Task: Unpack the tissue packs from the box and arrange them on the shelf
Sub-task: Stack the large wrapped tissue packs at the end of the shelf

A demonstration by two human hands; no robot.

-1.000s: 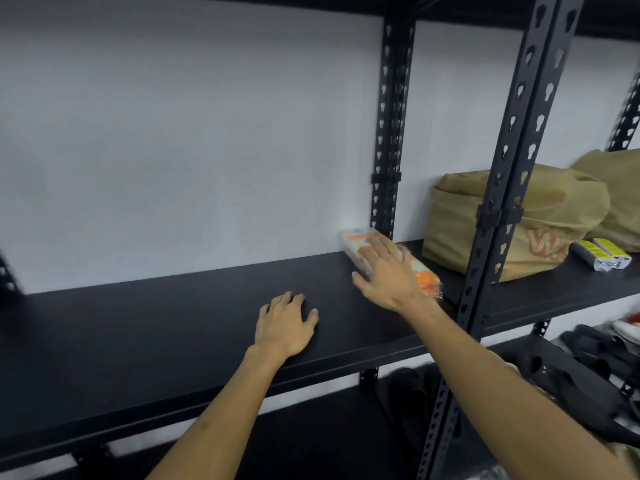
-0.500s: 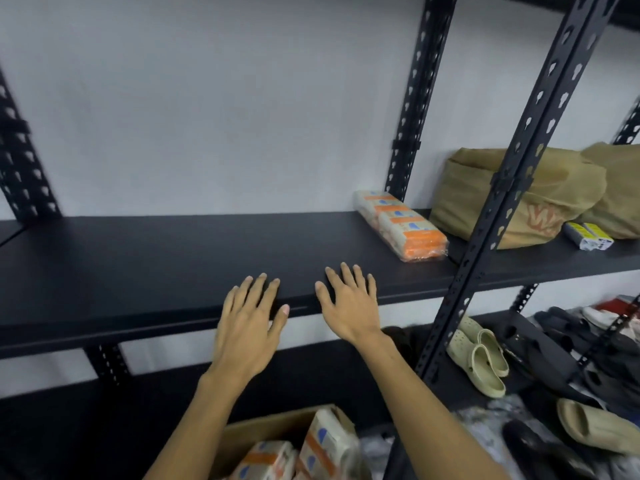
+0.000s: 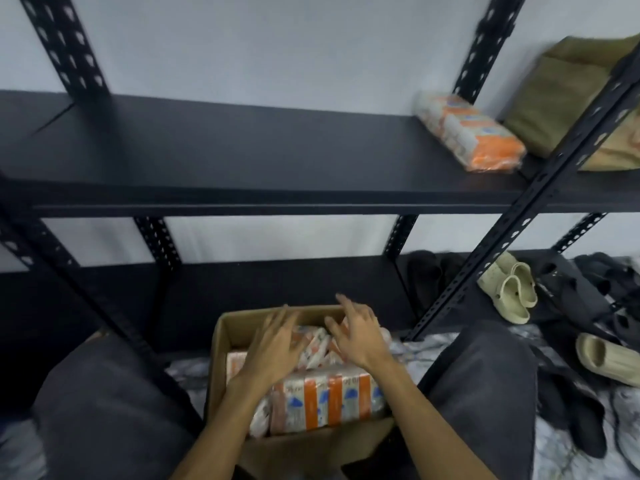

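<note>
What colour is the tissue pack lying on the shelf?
The tissue pack is white with orange bands and small blue marks, seen in the head view.

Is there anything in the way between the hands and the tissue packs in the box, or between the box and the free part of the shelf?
Nothing visible blocks either. The left hand and right hand are over the tissue packs in the open box. Above, the shelf is bare left of the placed pack.
</note>
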